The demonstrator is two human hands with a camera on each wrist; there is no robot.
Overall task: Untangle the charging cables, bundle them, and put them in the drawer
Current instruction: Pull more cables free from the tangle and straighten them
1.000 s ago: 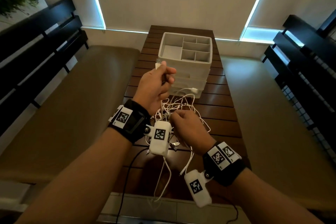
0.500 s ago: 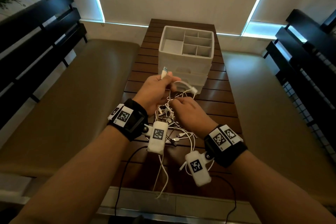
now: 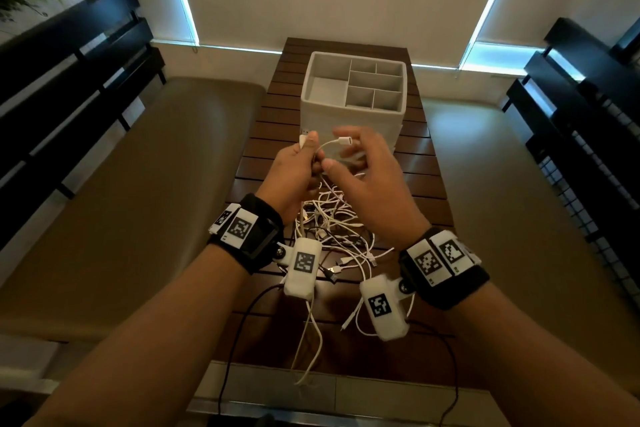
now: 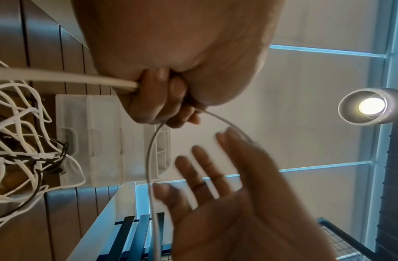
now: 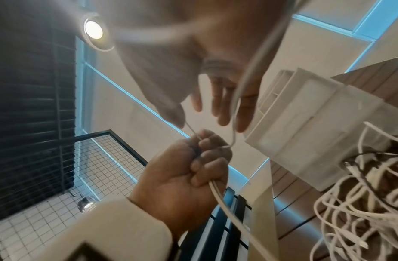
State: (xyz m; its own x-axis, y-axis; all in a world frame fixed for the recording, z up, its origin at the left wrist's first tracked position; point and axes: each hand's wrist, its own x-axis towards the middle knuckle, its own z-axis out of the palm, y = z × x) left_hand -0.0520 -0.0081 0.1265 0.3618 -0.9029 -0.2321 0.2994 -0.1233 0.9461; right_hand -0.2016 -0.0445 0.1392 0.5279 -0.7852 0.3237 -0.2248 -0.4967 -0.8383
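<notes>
Gripping a thin white charging cable (image 3: pixel 320 149) in a closed fist, the left hand (image 3: pixel 294 173) is raised above the dark brown slatted wooden table (image 3: pixel 256 135) in the head view, with a USB plug standing up past its thumb. The right hand (image 3: pixel 370 173) is just beside it, fingers spread and relaxed; the cable's short loop arcs toward those fingers and ends in a white connector near the fingertips, but whether they touch it I cannot tell. Below both wrists lies the tangled heap of white and black charging cables (image 3: pixel 332 229), on the table, nearer the person than the white plastic drawer organiser with a compartmented top (image 3: pixel 353 104).

From the left wrist camera, the left hand (image 4: pixel 166 98) has its fingers curled tight round the cable (image 4: pixel 148 159), which enters the fist from the left and curves out again as a thin loop. The right hand (image 4: pixel 215 185) is blurred, fingers straight and apart. The heap (image 4: pixel 21 141) lies at the left edge, in front of the organiser (image 4: pixel 92 141), whose drawers are closed.

From the right wrist camera, the right hand (image 5: pixel 215 84) shows open, blurred fingers with the cable (image 5: pixel 238 98) running past them. The left hand (image 5: pixel 193 167) is a fist round the strands. The heap (image 5: pixel 361 203) lies beside the organiser (image 5: pixel 305 123).
</notes>
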